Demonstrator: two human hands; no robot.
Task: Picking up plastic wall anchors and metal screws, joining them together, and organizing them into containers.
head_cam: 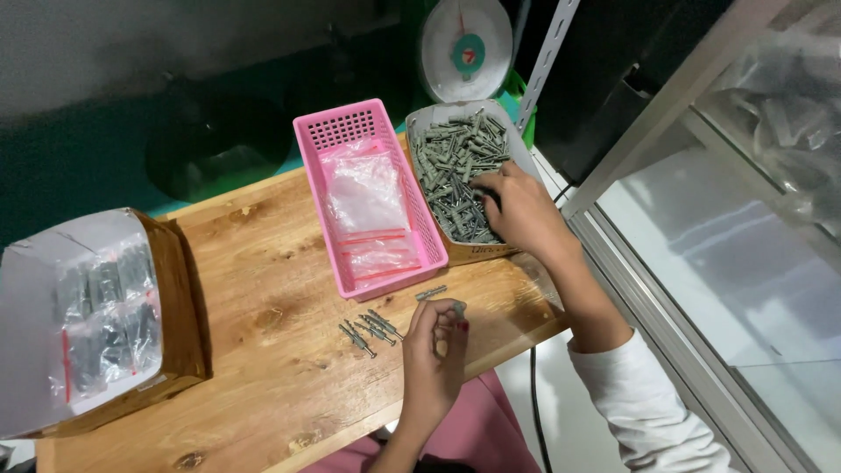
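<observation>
Two hands in view, both bare, seen from my head camera looking down on the bench (263, 263).

Left hand (435, 350): raised just above the bench's near edge, wrist bent, fingers (429, 317) curled narrow and pinching one grey wall plug (458, 307) at the tips. Forearm enters from the bottom of the frame.

Right hand (524, 210): stretched forward and across, palm down, resting in the cardboard tray (517, 144) of grey plugs with screws. Its fingers are buried in the heap; I cannot tell whether they are spread or closed on anything. White sleeve (648, 412) ends below the elbow.

Loose pieces: a small cluster of screw-and-plug sets (370, 331) lies on the bench just left of the left hand; one more plug (430, 292) lies near the pink basket's front corner.

Edges and room: the pink basket (311, 175), holding clear bags (363, 197), sits touching the tray's left side. A brown box (180, 298) of filled bags stands at the far left. Open wood between box and basket. The bench's right edge runs under the right forearm; a glass-fronted cabinet (701, 263) stands close beyond it. A dial scale (465, 45) is behind the tray.
</observation>
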